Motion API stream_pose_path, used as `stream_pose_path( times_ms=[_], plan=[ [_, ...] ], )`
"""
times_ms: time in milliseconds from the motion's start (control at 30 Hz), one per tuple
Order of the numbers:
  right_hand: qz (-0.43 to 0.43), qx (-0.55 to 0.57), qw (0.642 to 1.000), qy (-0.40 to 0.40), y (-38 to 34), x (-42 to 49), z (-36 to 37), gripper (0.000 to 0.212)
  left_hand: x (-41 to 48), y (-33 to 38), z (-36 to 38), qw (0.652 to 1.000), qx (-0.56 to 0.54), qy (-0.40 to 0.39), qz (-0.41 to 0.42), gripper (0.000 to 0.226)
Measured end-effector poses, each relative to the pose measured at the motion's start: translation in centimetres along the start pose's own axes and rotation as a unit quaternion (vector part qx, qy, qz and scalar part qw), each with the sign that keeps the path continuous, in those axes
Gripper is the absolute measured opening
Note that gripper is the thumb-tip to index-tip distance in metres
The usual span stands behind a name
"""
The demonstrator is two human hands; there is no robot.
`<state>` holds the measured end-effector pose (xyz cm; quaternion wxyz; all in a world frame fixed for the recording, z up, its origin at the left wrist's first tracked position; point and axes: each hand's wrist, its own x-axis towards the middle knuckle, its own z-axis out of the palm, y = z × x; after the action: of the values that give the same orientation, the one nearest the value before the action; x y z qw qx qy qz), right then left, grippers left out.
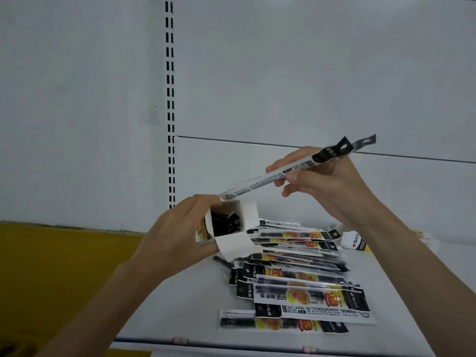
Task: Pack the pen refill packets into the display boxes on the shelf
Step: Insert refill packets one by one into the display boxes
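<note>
My left hand [177,235] grips a small white display box [233,228] above the shelf, its open top turned towards me, with black packet tops showing inside. My right hand [327,186] pinches a long white pen refill packet [260,180] near its black hanger end. The packet slants down to the left, and its lower tip sits just above the box's opening. A loose pile of several refill packets [298,287] lies on the white shelf [185,300] below both hands.
Another small white box [356,242] lies on the shelf behind my right wrist. A slotted upright [170,104] runs up the white back panel. A yellow surface [59,266] lies to the left. The shelf's front edge [231,343] carries price-tag holders.
</note>
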<state>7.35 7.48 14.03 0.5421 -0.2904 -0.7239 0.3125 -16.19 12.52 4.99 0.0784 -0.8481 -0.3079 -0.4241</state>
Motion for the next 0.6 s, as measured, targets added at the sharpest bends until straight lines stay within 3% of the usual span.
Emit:
stream_pose_path(
  times_ms=[167, 267, 433, 600],
  plan=[
    [-0.015, 0.039, 0.999, 0.033, 0.4, -0.1, -0.1, 0.017, 0.5, -0.1, -0.1, 0.999, 0.015, 0.029, 0.000, 0.058],
    [-0.021, 0.035, 0.998, 0.043, 0.7, 0.0, -0.1, 0.019, 0.6, -0.1, 0.1, 0.998, 0.021, 0.056, -0.007, 0.049],
    [-0.008, -0.101, 0.995, 0.010, 1.3, -0.2, 0.8, 0.017, 0.6, 0.1, 0.8, 0.997, 0.027, 0.071, -0.020, 0.028],
    [0.055, -0.203, 0.976, -0.059, 2.3, -0.2, 2.1, 0.027, 0.6, 0.8, 1.4, 0.997, 0.017, 0.072, -0.005, 0.031]
  ],
)
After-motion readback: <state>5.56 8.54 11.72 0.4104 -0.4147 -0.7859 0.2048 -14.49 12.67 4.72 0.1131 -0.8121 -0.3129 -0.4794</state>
